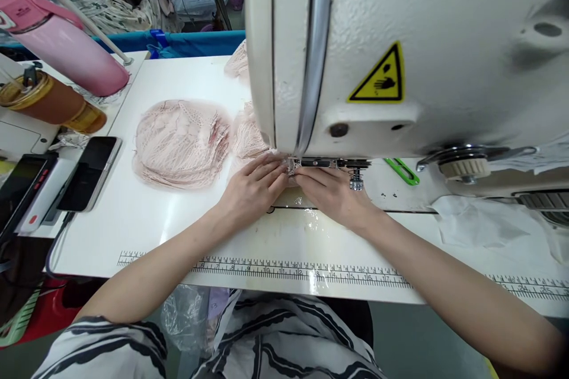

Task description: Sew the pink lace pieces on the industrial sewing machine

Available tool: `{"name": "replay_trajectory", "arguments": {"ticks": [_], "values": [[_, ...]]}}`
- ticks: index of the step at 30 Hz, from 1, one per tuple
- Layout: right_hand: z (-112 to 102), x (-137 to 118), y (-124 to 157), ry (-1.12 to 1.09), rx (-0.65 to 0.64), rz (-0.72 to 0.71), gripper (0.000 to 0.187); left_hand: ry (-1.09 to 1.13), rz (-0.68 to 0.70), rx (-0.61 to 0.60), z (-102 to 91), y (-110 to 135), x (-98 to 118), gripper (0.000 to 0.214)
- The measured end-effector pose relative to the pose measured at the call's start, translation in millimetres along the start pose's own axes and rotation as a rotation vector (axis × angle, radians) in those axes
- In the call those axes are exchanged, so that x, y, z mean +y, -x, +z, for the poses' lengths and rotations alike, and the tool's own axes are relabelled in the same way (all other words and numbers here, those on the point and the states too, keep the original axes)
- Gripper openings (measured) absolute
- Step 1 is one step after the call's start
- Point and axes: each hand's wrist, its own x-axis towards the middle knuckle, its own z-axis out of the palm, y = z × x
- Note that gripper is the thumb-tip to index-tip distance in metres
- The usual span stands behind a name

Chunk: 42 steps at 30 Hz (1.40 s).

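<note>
My left hand [261,185] lies with its fingers stretched out on pale pink lace fabric [249,139], just left of the sewing machine's presser foot [291,167]. My right hand [335,194] rests on the other side of the foot, fingers extended towards it and partly covered by the needle-bar fittings. The fingertips of both hands come close together at the needle area. Much of the lace there is hidden by the hands and the white sewing machine head [288,59]. A rounded pile of the same pink lace [180,145] lies to the left.
A printed ruler [267,269] runs along the front of the white table [155,231]. On the left are a phone [89,174], a pink bottle [73,41] and an amber cup [53,100]. Green thread snips [402,170] and white cloth [482,222] lie right.
</note>
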Motion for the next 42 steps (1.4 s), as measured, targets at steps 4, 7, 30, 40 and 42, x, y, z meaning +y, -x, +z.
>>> {"name": "replay_trajectory", "arguments": {"ticks": [4,7,30,40,42], "values": [[0.2,-0.9,-0.7,-0.029,0.036,-0.022,0.019,0.008,-0.105,0.020,-3.7,1.1,2.1,0.024],[-2.3,-3.1,0.6,-0.059,0.075,-0.036,0.009,0.068,-0.136,0.062,-6.1,2.5,2.2,0.012],[-21.3,-8.9,3.3,-0.075,0.282,-0.379,0.013,-0.053,0.224,0.216,-16.9,2.4,7.2,0.030],[-17.1,-9.1,6.1,-0.031,0.227,-0.402,0.007,0.259,0.039,-0.167,-2.7,12.1,1.5,0.061],[-16.4,-8.8,7.1,-0.047,0.205,-0.393,0.009,0.264,0.018,-0.225,-0.7,13.9,0.5,0.068]]}}
